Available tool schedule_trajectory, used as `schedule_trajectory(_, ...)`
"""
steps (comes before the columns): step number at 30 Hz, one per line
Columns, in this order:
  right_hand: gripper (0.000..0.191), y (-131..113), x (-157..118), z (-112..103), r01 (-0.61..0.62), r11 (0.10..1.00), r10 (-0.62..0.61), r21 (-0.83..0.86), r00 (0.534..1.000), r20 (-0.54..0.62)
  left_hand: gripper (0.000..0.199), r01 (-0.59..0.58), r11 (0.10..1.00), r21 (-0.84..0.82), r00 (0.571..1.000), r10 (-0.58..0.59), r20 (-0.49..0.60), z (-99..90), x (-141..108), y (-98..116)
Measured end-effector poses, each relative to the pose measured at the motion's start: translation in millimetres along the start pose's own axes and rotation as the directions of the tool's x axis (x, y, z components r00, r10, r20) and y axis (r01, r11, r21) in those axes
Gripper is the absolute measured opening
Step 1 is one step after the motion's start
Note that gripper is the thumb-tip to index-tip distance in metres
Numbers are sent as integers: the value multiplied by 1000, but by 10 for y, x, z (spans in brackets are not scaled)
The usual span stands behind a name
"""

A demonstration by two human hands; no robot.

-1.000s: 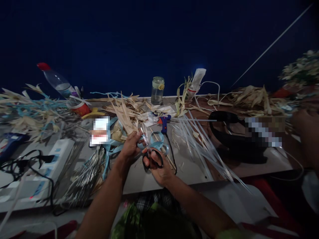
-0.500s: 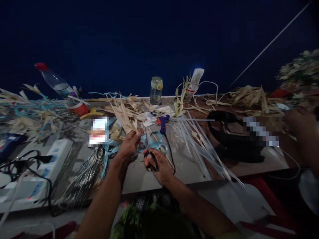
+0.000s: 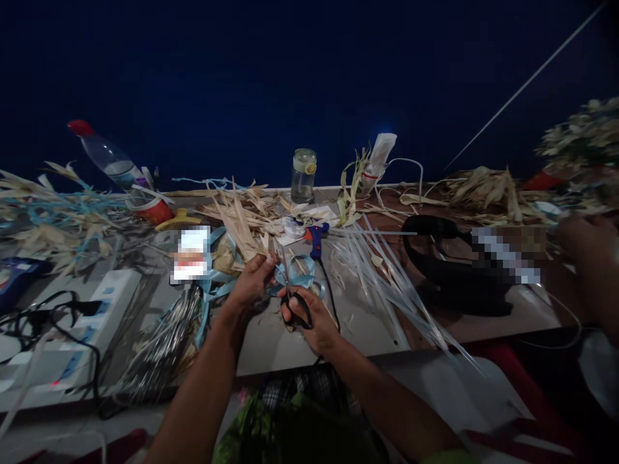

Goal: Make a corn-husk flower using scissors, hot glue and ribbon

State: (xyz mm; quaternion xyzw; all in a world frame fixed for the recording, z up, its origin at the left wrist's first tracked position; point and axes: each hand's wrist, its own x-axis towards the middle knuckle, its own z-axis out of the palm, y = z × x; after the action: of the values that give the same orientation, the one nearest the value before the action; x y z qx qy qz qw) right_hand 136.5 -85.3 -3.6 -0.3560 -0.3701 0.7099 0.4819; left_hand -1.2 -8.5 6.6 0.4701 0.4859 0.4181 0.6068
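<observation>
Scissors with black handles (image 3: 300, 312) are in my right hand (image 3: 312, 316), fingers through the loops and blades pointing up and away from me. Beside the blades, my left hand (image 3: 254, 277) is closed in a pinch on what looks like a pale strip of dried corn husk (image 3: 265, 243); its lower end is hidden by the fingers. Light blue ribbon (image 3: 302, 280) lies in loops behind the scissors. More dried husks (image 3: 236, 222) spread out beyond my left hand. A blue glue gun (image 3: 316, 241) rests just past the ribbon, its black cord running toward me.
Clear glue sticks (image 3: 382, 277) lie to the right, near a black curved object (image 3: 449, 270). A bottle of liquid (image 3: 303, 177) stands at the back. Left are a lit phone (image 3: 191, 254), metal wires (image 3: 167, 348) and a power strip (image 3: 104, 316). Another person's hand (image 3: 587, 238) is far right.
My right hand and the scissors have shifted slightly to the right, and the handles have turned a little. My left hand keeps nearly the same place. The other person's hand has moved slightly.
</observation>
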Motion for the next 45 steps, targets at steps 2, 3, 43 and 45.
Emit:
schedule_trajectory(2, 37, 3, -1, -11, 9, 1000, -9, -11, 1000, 16, 35, -1, 1000, 11, 1000, 1, 6, -4, 8, -5)
schedule_trajectory(3, 37, 3, -1, -15, 12, 1000, -11, -21, 1000, 22, 34, -5, 1000, 8, 1000, 5, 5, -4, 8, -2)
schedule_trajectory(43, 32, -34, -43, 16, 53, 996, -52, -73, 998, 17, 31, 72, 978, -196, 995, -57, 79, -27, -8, -61)
schedule_trajectory(45, 34, -44, -51, 16, 49, 995, -49, -85, 999, 1, 33, 80, 979, -190, 995, -66, 77, -25, -16, -47)
